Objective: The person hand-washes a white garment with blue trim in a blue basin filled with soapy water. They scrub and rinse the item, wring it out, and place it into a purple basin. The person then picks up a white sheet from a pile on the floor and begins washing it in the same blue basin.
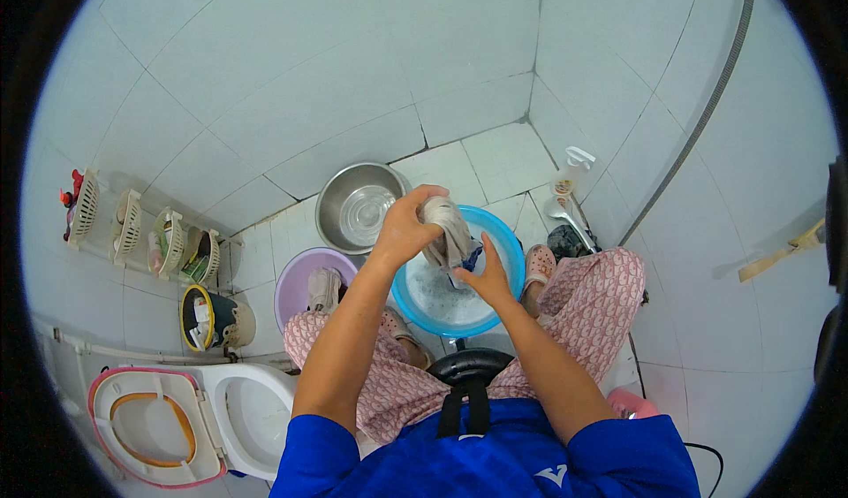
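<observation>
My left hand (405,227) grips a bunched grey cloth (445,229) above a blue plastic basin (516,266). Dark blue material shows at the cloth's lower end. My right hand (491,278) is beside that end, thumb and fingers spread apart; I cannot tell whether the thumb touches the cloth. Foamy, soapy water (445,302) lies in the blue basin, which sits on the floor between my feet. To the left, a purple basin (291,284) contains another greyish cloth (324,288), partly hidden by my left arm and leg.
A stainless steel basin (361,210) stands near the wall. At right are a spray bottle (565,173) and a shower head (563,211). Wall baskets (171,243), a waste bin (242,322) and a toilet (255,418) are at left. A hose (705,110) runs along the right wall.
</observation>
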Motion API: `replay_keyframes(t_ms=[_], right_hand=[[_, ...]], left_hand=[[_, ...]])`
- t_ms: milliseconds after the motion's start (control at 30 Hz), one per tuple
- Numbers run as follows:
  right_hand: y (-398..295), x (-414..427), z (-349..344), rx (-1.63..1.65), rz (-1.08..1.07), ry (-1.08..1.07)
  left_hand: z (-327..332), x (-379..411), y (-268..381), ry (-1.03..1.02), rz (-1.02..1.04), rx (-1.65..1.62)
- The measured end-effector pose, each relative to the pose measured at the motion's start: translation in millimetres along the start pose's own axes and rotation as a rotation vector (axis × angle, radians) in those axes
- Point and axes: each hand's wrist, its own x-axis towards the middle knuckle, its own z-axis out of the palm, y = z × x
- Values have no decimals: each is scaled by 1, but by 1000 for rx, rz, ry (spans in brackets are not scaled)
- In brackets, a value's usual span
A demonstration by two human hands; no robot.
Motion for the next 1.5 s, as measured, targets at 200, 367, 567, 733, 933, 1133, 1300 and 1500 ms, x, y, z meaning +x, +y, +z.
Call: replay_keyframes(t_ms=[200,367,567,733,933,1133,1300,1500], right_hand=[[-24,25,17,-39,-137,108],[-38,35,29,-113,-197,276],[-27,53,29,61,-14,249],[-49,62,38,81,-37,198],[-54,61,29,118,-86,103],[-58,58,25,-65,-175,53],[-87,57,22,0,-127,46],[-108,66,28,327,45,47]], left_hand=[[16,-2,22,-42,34,-94],[3,-18,22,4,-50,-329],[-32,-50,-44,304,-192,-617],[-33,-103,-172,203,-441,-410],[-11,-108,-151,-34,-457,-206],[-7,-70,-116,18,-208,-68],[15,-51,-114,22,-23,19],[43,-44,-101,146,-118,-64]])
